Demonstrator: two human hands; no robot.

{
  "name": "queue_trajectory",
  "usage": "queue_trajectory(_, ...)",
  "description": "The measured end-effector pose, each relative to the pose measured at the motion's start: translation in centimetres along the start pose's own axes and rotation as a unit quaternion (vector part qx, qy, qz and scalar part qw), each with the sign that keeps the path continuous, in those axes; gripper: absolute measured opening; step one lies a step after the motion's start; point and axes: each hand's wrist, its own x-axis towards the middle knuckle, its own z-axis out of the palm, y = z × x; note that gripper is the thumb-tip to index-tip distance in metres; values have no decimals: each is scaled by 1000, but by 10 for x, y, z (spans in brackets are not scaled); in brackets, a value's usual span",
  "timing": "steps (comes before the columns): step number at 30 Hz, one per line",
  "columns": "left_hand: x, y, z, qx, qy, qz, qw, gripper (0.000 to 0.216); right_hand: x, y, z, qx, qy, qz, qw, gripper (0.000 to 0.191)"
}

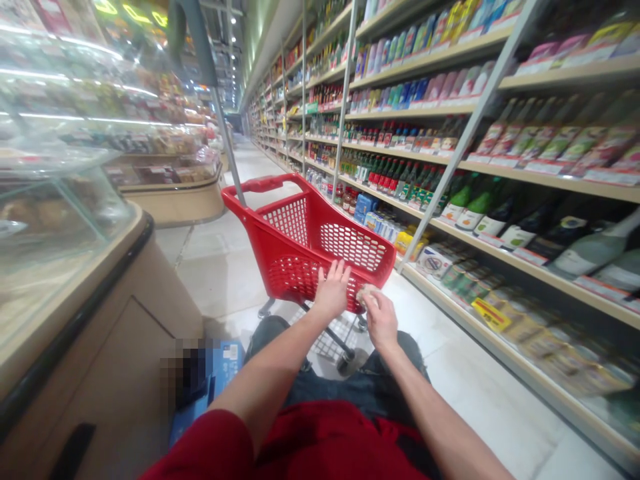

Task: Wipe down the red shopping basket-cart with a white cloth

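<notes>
A red plastic shopping cart [305, 230] stands in the aisle just in front of me, its basket empty as far as I can see. My left hand [332, 288] rests on the cart's near rim with its fingers stretched out flat. Beside it, my right hand [379, 317] is closed in a pinch at the same rim, holding a small pale thing [367, 291] that I cannot make out. Both forearms reach out from red sleeves over dark trousers.
Long shelves [500, 167] of bottles and packets run along the right side. A glass display counter [65, 220] with a beige base stands at the left. A blue box [220, 363] lies on the floor by the counter. The tiled aisle [250, 173] stretches ahead.
</notes>
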Motion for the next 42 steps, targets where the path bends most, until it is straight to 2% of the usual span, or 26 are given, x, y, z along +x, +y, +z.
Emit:
queue_trajectory(3, -1, 0, 2, -4, -4, 2, 1000, 63, -9, -2, 15, -6, -46, -4, 999, 30)
queue_trajectory(6, -8, 0, 8, -21, 12, -1, 1000, 64, -15, -8, 13, 5, -66, -11, 998, 33)
queue_trajectory(8, -15, 0, 14, -36, 31, -6, 999, 65, -8, -12, -1, 19, -39, -12, 999, 37)
queue_trajectory(12, -22, -8, 15, -52, 58, -33, 996, 67, 24, -11, -34, 15, 74, 25, 997, 49)
queue_trajectory(14, -17, -17, 9, -44, 70, -51, 995, 67, 40, -7, -38, -1, 83, 46, 995, 47)
queue_trajectory(17, -3, -33, -3, -15, 80, -52, 995, 64, 53, -5, -23, -2, 23, 40, 999, 40)
queue_trajectory(21, 9, -43, -10, 6, 44, -38, 998, 59, 61, -21, 8, 17, -22, -9, 1000, 45)
queue_trajectory(24, 10, -38, -10, 2, 31, -46, 998, 62, 65, -31, 17, 33, -31, -45, 998, 45)
queue_trajectory(26, 8, -33, -11, -3, 16, -52, 999, 63, 65, -26, 14, 36, -30, -45, 998, 44)
queue_trajectory(32, 1, -25, -18, -22, 6, -29, 999, 64, 49, 6, -4, 18, 49, 58, 997, 42)
queue_trajectory(36, 2, -9, -16, -77, 62, -19, 995, 54, 54, -7, 1, 38, 11, 36, 999, 52)
queue_trajectory(39, 6, 10, -16, -150, 127, 29, 980, 45, 65, -24, 6, 94, -32, 44, 994, 60)
queue_trajectory(42, 12, 23, -17, -188, 129, 67, 971, 39, 68, -28, 0, 162, -40, 65, 984, 66)
